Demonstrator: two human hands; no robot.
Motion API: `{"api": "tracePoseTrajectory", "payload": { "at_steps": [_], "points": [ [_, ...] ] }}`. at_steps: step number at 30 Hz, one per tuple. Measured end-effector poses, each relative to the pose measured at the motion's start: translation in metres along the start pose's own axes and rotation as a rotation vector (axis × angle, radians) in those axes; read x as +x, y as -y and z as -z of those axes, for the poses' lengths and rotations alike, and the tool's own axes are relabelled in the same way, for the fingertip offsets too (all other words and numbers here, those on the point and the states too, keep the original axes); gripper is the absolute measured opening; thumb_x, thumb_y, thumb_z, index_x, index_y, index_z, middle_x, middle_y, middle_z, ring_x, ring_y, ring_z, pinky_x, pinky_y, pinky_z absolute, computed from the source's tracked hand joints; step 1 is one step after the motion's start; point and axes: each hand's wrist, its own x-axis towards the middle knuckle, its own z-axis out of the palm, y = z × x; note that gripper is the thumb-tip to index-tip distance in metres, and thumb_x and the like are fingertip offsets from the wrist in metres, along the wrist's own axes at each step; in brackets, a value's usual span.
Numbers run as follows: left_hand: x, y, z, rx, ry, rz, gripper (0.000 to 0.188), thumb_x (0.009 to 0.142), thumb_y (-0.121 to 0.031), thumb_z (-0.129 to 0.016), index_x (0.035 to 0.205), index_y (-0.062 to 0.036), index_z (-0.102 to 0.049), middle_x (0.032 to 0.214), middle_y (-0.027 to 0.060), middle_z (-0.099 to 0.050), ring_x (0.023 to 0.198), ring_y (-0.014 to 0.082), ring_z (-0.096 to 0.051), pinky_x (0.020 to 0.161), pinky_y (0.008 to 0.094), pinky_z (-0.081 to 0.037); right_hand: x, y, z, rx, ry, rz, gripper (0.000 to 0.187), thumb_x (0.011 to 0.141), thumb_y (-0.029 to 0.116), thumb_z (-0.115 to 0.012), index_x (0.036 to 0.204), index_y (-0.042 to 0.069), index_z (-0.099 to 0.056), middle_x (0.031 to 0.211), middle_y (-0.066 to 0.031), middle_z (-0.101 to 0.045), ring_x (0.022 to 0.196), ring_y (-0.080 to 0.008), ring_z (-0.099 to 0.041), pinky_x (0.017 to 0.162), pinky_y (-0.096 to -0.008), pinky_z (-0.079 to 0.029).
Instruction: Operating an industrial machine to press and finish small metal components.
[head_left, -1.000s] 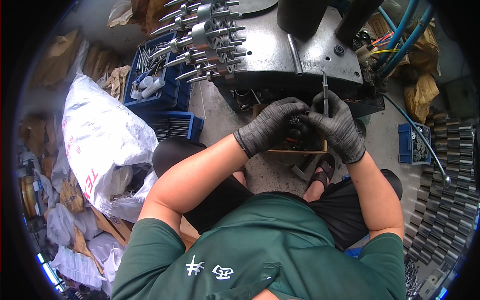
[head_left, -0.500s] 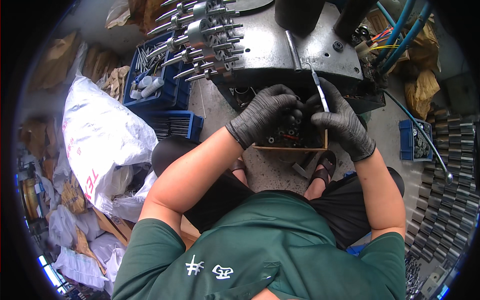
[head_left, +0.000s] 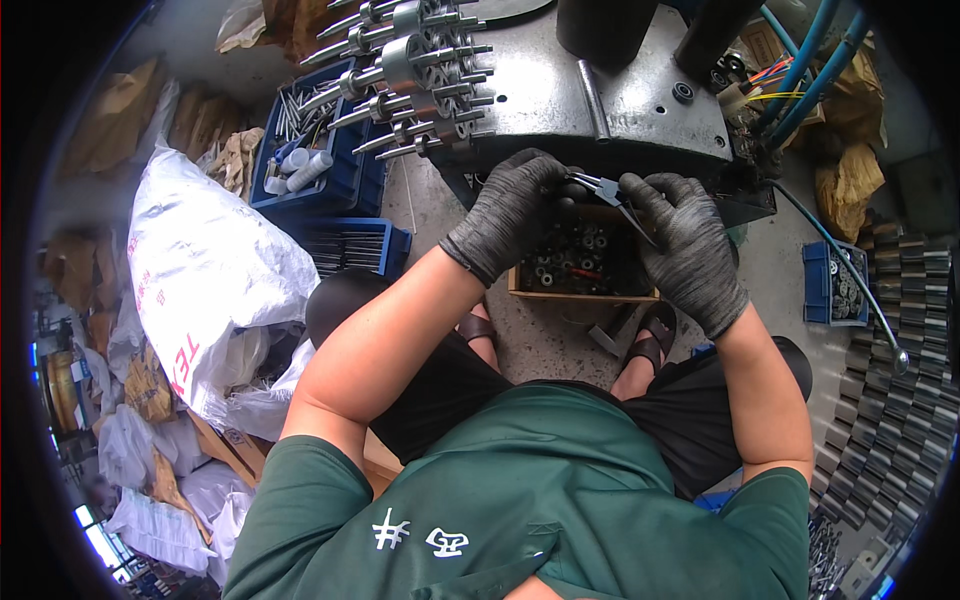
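Observation:
Both my hands wear dark grey gloves and meet just in front of the metal bench. My right hand is closed around a pair of slim pliers, whose jaws point left toward my left fingertips. The fingers of my left hand are pinched together at the plier tips; whatever they hold is too small and hidden to name. Below the hands stands an open wooden drawer with small rings and dark parts in it.
On the metal bench lie a metal rod and, to the left, several shafts with round bodies. Blue bins and a white sack stand left. A small blue bin and stacked metal cylinders are right.
The pliers have swung from nearly upright to pointing left, with their tips now at my left fingers. My right hand has turned with them; my left hand has risen slightly.

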Motion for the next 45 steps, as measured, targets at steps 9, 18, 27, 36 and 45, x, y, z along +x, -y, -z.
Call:
{"api": "tracePoseTrajectory", "payload": {
  "at_steps": [9,18,27,36,45],
  "points": [
    [0.0,0.01,0.006,0.172,0.036,-0.234,0.025,0.077,0.003,-0.077,0.096,-0.0027,-0.062,0.09,0.0106,-0.063,0.082,0.0227,-0.066,0.073,0.033,-0.056,0.003,0.002,-0.001,-0.008,0.008,-0.005,0.064,0.067,-0.004,-0.063,0.129,0.009,-0.062,0.117,-0.0178,-0.061,0.106,-0.0365,-0.058,0.095,-0.0448,-0.049],
    [-0.007,-0.001,0.002,1.041,0.012,-0.665,0.023,0.076,0.004,-0.076,0.094,-0.0025,-0.063,0.091,0.012,-0.064,0.082,0.0252,-0.066,0.073,0.0339,-0.056,0.006,0.003,0.0,0.003,0.01,0.023,0.063,0.067,-0.005,-0.063,0.129,0.008,-0.062,0.117,-0.0188,-0.062,0.105,-0.0375,-0.058,0.095,-0.0446,-0.049],
    [0.0,0.007,0.003,0.048,-0.023,-0.105,0.021,0.079,-0.002,-0.078,0.094,-0.0041,-0.064,0.09,0.0102,-0.063,0.08,0.0212,-0.066,0.071,0.0324,-0.056,0.007,0.002,-0.001,-0.01,0.003,0.027,0.061,0.069,-0.005,-0.065,0.128,0.009,-0.062,0.116,-0.0179,-0.061,0.105,-0.0368,-0.058,0.093,-0.0439,-0.05],
    [-0.003,0.002,-0.001,0.043,-0.025,-0.136,0.016,0.085,-0.005,-0.068,0.1,-0.0043,-0.06,0.091,0.011,-0.063,0.082,0.0213,-0.065,0.071,0.0318,-0.056,0.011,0.004,0.001,-0.031,0.027,0.017,0.058,0.071,-0.003,-0.065,0.128,0.01,-0.062,0.114,-0.0185,-0.062,0.103,-0.0369,-0.06,0.092,-0.0427,-0.051],
    [0.008,0.05,0.017,-0.099,-0.02,-0.17,0.02,0.092,-0.009,-0.061,0.109,0.0011,-0.06,0.11,0.0163,-0.065,0.102,0.0276,-0.065,0.093,0.0368,-0.054,0.046,0.002,-0.032,1.015,0.065,-0.406,0.06,0.078,-0.002,-0.057,0.137,-0.003,-0.051,0.107,-0.0121,-0.067,0.092,-0.0207,-0.065,0.082,-0.032,-0.054]
  ]
}}
